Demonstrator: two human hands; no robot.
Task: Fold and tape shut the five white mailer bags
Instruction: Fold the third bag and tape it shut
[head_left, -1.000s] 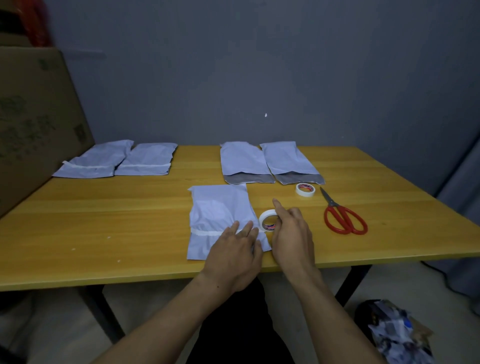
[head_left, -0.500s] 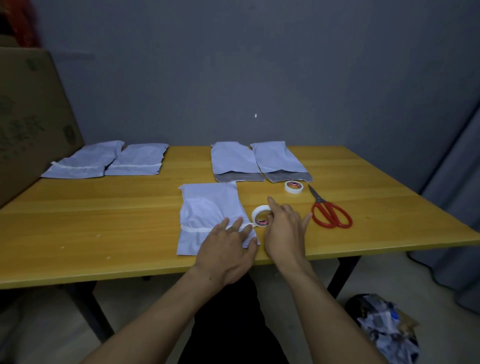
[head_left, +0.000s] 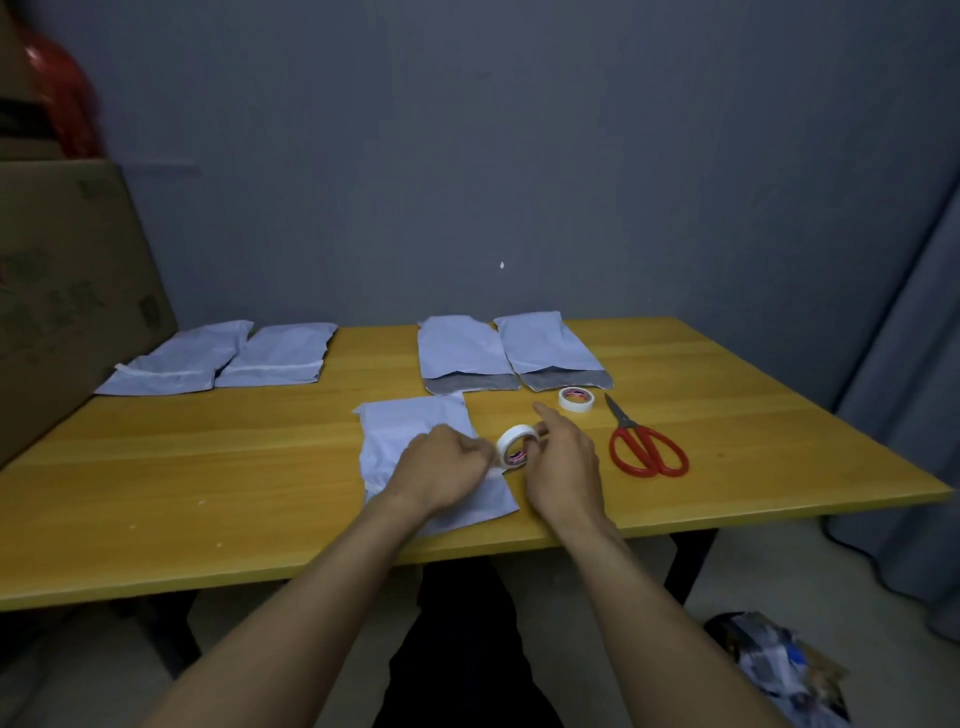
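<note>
A folded white mailer bag (head_left: 415, 431) lies on the table in front of me. My left hand (head_left: 447, 467) rests on its right part with curled fingers and pinches the loose tape end beside the roll. My right hand (head_left: 563, 462) grips a white tape roll (head_left: 517, 442) standing on edge at the bag's right edge, index finger pointing away. Two taped bags (head_left: 176, 358) (head_left: 280, 353) lie far left. Two more bags (head_left: 462, 353) (head_left: 545, 348), grey flaps unfolded, lie behind the middle.
A second tape roll (head_left: 575, 399) and red-handled scissors (head_left: 647, 447) lie right of my hands. The wooden table (head_left: 234, 467) ends close in front of me. A cardboard box (head_left: 67, 291) leans at the left. A crumpled bag (head_left: 779, 670) sits on the floor, lower right.
My left hand has gone from lying flat on the bag to curled fingers at the tape end. My right hand has tipped the roll up on edge.
</note>
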